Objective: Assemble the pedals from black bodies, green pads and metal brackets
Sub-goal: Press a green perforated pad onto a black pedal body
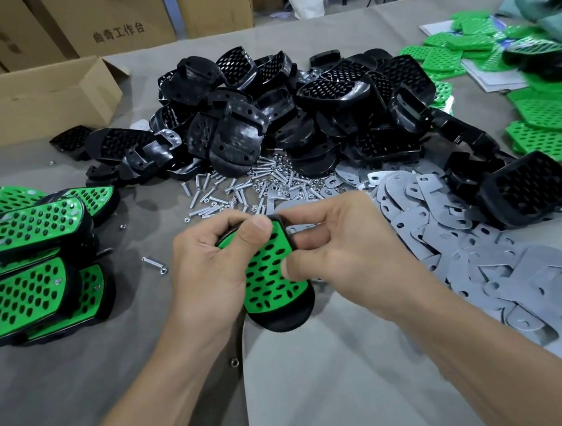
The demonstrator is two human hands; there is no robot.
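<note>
Two hands hold one pedal (267,290) in the middle of the frame, low over the grey counter (320,372). The left hand (209,266) curls round its top left corner, with the thumb on top. The right hand (341,258) grips the right edge, and its thumb presses down on the green pad. The pad already sits in its black body, so I think the step now is pushing the pad in snug. A grey bit shows behind the top of the pedal, but I cannot tell if it is held. Next, I think, comes a metal bracket and some screws, so one hand must let go and reach out. Many metal brackets (480,256) lie at the right, near the right hand. Small screws (236,189) lie just above the hands. A big heap of black bodies (281,117) fills the top middle. Loose green pads (536,115) lie at the upper right. Some finished pedals (36,268) are stacked at the left.
</note>
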